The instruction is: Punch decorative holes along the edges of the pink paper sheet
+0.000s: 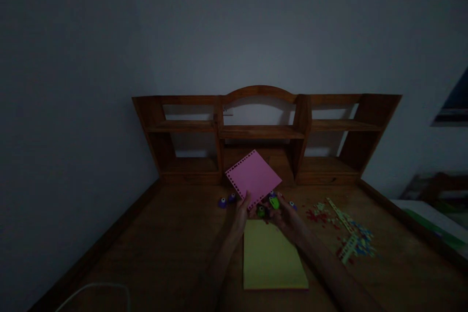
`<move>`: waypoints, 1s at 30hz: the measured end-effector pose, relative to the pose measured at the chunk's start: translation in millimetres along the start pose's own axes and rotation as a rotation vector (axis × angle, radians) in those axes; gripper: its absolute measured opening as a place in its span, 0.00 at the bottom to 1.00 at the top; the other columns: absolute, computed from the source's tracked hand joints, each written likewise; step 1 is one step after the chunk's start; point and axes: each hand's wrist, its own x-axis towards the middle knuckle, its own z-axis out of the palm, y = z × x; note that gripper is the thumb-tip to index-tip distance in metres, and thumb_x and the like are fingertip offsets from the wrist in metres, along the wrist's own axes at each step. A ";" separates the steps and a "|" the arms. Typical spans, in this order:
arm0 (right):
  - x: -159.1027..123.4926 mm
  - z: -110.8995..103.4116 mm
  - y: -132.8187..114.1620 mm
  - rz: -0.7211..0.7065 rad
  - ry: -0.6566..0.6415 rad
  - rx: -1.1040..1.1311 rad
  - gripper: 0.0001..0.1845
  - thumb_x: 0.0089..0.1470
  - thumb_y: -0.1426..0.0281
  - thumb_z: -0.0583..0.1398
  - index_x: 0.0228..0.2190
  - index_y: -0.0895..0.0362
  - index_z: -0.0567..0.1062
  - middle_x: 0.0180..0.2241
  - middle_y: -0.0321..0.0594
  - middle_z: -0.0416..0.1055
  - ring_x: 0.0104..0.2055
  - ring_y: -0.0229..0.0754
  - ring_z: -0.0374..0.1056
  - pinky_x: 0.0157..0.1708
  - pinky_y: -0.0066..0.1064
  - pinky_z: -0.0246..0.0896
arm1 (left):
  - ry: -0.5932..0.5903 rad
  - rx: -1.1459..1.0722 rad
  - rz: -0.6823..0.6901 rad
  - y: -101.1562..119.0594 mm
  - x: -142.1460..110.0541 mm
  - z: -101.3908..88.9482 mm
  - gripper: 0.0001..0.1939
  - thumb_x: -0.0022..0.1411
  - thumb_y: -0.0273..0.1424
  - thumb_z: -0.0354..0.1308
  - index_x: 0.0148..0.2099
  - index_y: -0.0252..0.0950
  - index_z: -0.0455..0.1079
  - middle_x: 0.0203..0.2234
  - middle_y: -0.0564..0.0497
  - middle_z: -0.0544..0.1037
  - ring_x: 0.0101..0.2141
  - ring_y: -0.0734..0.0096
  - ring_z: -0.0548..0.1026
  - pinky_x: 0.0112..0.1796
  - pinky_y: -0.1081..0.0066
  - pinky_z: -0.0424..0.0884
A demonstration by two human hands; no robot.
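Between the thumb and fingers of my left hand (244, 205) is a pink sheet of paper (256, 175), raised and tilted above the desk. Rows of small cut-out holes line its left edge and its lower right edge. My right hand (285, 212) is closed around a small green craft punch (274, 202), close to the sheet's lower corner. Another green punch (261, 211) shows between my hands; dim light hides what it rests on. Two purple punches (222, 203) sit left of my left hand, and a purple one (292, 205) lies just beyond my right hand.
A yellow pad of paper (274, 258) lies below my hands. Small coloured pieces and pale yellow strips (345, 226) are scattered on the right of the wooden desk (164, 243). Wooden shelves (261, 131) stand at the back. A white cable (106, 284) lies front left.
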 end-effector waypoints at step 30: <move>-11.2 18.4 4.0 -0.421 0.074 -0.445 0.21 0.43 0.64 0.72 0.40 0.55 0.77 0.23 0.36 0.75 0.21 0.38 0.69 0.22 0.28 0.63 | 0.000 -0.001 -0.014 2.9 -3.5 1.3 0.32 0.48 0.58 0.63 0.36 0.31 0.73 0.16 0.53 0.72 0.14 0.76 0.65 0.17 0.75 0.59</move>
